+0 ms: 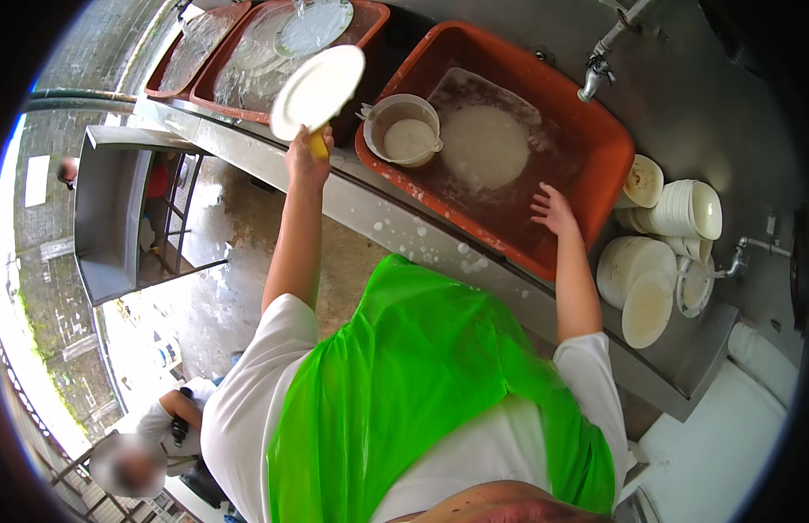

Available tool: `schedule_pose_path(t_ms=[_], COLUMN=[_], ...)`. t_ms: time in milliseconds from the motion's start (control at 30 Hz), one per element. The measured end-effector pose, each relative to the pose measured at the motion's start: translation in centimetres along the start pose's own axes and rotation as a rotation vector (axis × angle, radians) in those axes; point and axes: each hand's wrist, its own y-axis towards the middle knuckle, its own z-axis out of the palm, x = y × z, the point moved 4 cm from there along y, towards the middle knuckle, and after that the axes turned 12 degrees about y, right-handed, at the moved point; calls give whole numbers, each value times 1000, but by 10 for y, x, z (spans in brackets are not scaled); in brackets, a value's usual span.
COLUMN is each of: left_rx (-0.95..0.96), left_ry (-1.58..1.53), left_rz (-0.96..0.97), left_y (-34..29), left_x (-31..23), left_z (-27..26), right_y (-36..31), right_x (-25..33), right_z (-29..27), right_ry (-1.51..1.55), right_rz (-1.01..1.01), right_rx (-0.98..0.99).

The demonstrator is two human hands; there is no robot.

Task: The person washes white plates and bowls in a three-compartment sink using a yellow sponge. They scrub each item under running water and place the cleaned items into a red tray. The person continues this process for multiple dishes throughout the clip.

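My left hand [309, 159] is closed on the near edge of a white plate [321, 90], with a yellow sponge [318, 145] pressed between hand and plate. The plate is raised at the left end of a large orange-red tub [509, 248] of cloudy, sudsy water. Over that tub's near right side hovers my right hand [554, 210], fingers spread and nothing in them. A pale plastic jug [380, 113] stands in the tub's left corner. Beside it, a pale round shape [485, 146] shows in the murky water; its kind is unclear.
Running water falls into a second orange-red tub [372, 24] of plates. Another tub [173, 68] stands farther left. Stacked white bowls [686, 209] and plates [646, 309] sit right of the big tub. Taps [594, 80] jut from the wall. Another person [182, 414] is at lower left.
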Motion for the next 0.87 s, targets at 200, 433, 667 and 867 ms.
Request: schedule_pose_path(t_ms=[200,433,667,867], left_rx=[336,280,215,681], left_ry=[622,781,651,685], left_rz=[140,118,74,119], left_y=[-92,-99,-111,-116], left_x=[-35,-54,-30,26], left_z=[52,32,21,95], right_y=[93,239,132,49], right_x=[-35,-88,-10,-30], right_z=[77,12,48,-14], right_ry=[-183,-268,-391,303], right_rz=[36,-69,-233,-36], right_rx=[13,-368,-476,-452])
